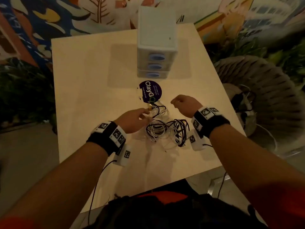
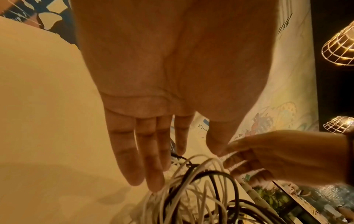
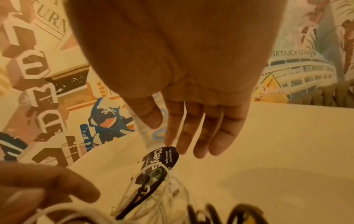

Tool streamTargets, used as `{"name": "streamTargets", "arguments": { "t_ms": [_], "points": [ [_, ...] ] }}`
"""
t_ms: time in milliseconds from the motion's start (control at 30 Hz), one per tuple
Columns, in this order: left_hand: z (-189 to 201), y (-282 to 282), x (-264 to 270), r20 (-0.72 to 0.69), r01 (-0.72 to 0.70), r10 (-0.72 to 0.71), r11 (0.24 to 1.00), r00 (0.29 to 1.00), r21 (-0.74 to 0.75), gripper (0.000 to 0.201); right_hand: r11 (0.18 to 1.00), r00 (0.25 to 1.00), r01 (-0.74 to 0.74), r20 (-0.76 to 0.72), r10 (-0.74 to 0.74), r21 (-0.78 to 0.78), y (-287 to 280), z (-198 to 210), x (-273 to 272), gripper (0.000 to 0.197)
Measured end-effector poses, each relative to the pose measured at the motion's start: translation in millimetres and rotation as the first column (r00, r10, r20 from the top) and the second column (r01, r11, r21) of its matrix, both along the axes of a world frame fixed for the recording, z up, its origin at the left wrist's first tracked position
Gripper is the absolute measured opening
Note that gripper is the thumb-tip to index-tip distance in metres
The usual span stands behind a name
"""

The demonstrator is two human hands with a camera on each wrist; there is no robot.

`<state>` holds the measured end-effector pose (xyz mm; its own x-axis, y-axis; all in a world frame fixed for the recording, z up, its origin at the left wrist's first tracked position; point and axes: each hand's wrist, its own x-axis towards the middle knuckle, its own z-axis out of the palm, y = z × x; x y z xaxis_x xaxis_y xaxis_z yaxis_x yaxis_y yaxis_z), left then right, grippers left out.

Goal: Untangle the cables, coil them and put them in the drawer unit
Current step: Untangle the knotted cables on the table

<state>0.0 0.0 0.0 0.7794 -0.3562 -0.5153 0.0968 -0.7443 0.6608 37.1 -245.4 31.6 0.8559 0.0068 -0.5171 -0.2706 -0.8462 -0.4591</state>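
Observation:
A tangle of black and white cables point(image 1: 166, 129) lies on the pale table point(image 1: 82, 80) in front of me. My left hand point(image 1: 145, 114) reaches into the tangle's far left side, beside a gold plug point(image 1: 150, 109). In the left wrist view its fingers point(image 2: 151, 174) are straight and touch white loops of the cables point(image 2: 201, 197) without gripping them. My right hand point(image 1: 175, 103) hovers above the table just beyond the tangle, fingers relaxed point(image 3: 191, 136), holding nothing. The white drawer unit point(image 1: 156, 52), with blue handles and its drawers closed, stands at the table's far side.
A round dark "ClayGo" sticker point(image 1: 150, 93) lies between the drawer unit and the cables. A woven chair point(image 1: 264, 96) with more wires on it stands off the table's right edge. Painted walls rise behind the table.

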Motion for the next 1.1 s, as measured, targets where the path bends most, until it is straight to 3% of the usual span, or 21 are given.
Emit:
{"name": "streamTargets", "arguments": {
  "t_ms": [133, 267, 600, 800, 867, 967, 1100],
  "points": [
    [-3.2, -10.0, -3.0, -0.074, 0.036, -0.035, 0.999, 0.997, 0.021, 0.051, 0.980, 0.984, -0.146, -0.119, 0.130, -0.133, 18.0, -5.9, 26.4, 0.044],
    [-6.4, -10.8, 0.8, -0.046, 0.010, -0.009, 0.999, 0.999, 0.037, 0.047, 0.915, 0.927, -0.344, -0.232, 0.295, -0.209, 31.3, -25.6, 38.0, 0.042],
    [-17.3, -1.7, 2.0, 0.044, 0.042, -0.046, 0.994, 0.998, 0.101, 0.028, 0.978, 0.978, -0.207, 0.018, 0.207, 0.017, 8.8, -18.3, 30.9, 0.025],
    [-7.0, -14.7, 14.1, 0.203, -0.192, 0.189, 0.981, 0.961, -0.004, 0.028, 0.982, 0.981, -0.166, 0.114, 0.155, 0.091, -4.0, -14.0, 12.3, 0.016],
    [-6.9, -24.0, 23.1, 0.254, -0.245, 0.244, 0.969, 0.936, -0.027, 0.041, 0.979, 0.978, -0.175, 0.133, 0.161, 0.107, -4.0, -9.8, 8.8, 0.016],
    [-10.4, -37.3, 33.8, 0.272, -0.185, 0.166, 0.982, 0.948, 0.044, 0.065, 0.972, 0.971, -0.202, 0.156, 0.183, 0.117, -1.1, -2.9, 5.3, 0.017],
    [-14.7, -44.4, 39.1, 0.313, -0.133, 0.096, 0.986, 0.945, 0.099, 0.049, 0.962, 0.964, -0.228, 0.174, 0.201, 0.153, -0.5, 3.6, -0.8, 0.016]
  ]
}}
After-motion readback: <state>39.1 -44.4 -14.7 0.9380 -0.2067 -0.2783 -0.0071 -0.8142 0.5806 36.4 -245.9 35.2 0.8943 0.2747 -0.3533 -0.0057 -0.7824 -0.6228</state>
